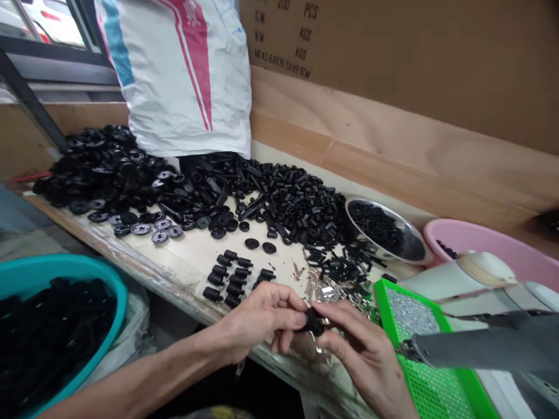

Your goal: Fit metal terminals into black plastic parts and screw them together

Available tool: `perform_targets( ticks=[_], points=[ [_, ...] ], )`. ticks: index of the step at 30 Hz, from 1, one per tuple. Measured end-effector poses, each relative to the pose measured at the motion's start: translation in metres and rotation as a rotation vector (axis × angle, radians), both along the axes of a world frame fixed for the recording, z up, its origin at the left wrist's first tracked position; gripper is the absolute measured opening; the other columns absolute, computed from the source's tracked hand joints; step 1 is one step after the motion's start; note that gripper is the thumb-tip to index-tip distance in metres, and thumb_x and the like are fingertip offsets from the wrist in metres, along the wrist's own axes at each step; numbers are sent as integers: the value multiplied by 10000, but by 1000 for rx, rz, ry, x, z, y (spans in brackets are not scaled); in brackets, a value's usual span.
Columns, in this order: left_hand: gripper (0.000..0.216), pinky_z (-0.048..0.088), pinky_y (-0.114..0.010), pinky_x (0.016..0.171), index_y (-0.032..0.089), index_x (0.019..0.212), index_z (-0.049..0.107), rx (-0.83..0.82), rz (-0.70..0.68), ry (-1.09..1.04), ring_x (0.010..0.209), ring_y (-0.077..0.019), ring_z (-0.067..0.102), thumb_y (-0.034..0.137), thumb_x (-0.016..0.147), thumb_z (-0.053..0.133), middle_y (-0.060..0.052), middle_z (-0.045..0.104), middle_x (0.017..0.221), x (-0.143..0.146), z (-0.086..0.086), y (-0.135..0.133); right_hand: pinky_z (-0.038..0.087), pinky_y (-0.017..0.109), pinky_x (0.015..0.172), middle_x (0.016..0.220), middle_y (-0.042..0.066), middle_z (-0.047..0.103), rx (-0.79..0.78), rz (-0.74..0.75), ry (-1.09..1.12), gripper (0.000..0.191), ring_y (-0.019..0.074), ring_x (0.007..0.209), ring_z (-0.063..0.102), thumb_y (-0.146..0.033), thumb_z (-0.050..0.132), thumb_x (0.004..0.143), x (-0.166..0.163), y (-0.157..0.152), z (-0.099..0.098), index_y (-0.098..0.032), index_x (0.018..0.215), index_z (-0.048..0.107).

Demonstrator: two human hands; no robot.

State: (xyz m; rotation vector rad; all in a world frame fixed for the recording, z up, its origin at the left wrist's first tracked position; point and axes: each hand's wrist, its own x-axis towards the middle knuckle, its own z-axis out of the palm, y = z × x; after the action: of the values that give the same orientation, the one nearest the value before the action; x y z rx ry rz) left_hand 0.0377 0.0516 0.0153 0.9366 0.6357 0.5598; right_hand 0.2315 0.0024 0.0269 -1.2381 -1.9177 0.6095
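Note:
My left hand [262, 320] and my right hand [362, 349] meet at the front edge of the worktable [131, 256]. Both pinch one small black plastic part [313, 322] between thumb and fingertips, with a bit of metal showing at its right side. Just beyond the hands lies a scatter of small shiny metal pieces [323, 288]. A neat group of black cylinders [231, 278] lies on the table left of the hands.
Heaps of black plastic tubes [301, 203] and round black wheels [100, 169] cover the back. A steel bowl [410, 241], a pink basin [502, 244], a green tray [432, 372], a teal tub [56, 273], a woven sack [183, 75] and a grey machine [489, 343] stand around.

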Motion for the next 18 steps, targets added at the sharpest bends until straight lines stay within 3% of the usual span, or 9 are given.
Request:
perform_targets(
  ticks=[6, 12, 15, 18],
  points=[
    [253, 355, -148, 392, 117, 845, 585, -91, -45, -61, 414, -49, 464, 306, 716, 692, 6, 587, 603, -6, 3, -7, 539, 253, 681, 891, 17, 683, 2, 20, 11, 271, 165, 785, 654, -289, 640, 835, 0, -3, 4, -301, 1104, 669],
    [356, 327, -143, 394, 174, 1021, 514, 47, 27, 18, 425, -41, 472, 217, 715, 691, 60, 544, 655, -7, 12, -11, 523, 252, 715, 932, 8, 684, -15, 31, -2, 278, 160, 840, 646, -281, 640, 837, -1, -3, 6, -312, 1112, 662],
    [307, 300, -141, 383, 167, 1032, 502, 55, -49, -40, 416, -41, 449, 211, 762, 640, 34, 579, 653, -10, 10, -9, 527, 255, 699, 929, 12, 689, -27, 52, 24, 270, 163, 829, 651, -296, 628, 845, -3, -3, 7, -306, 1112, 664],
    [299, 282, -148, 367, 158, 1048, 476, -57, -153, -166, 408, -55, 455, 244, 793, 606, -13, 625, 675, -13, 6, -5, 540, 268, 688, 940, 20, 698, -49, 28, 51, 261, 178, 826, 658, -326, 636, 835, -5, -5, 7, -298, 1091, 676]
  ],
)
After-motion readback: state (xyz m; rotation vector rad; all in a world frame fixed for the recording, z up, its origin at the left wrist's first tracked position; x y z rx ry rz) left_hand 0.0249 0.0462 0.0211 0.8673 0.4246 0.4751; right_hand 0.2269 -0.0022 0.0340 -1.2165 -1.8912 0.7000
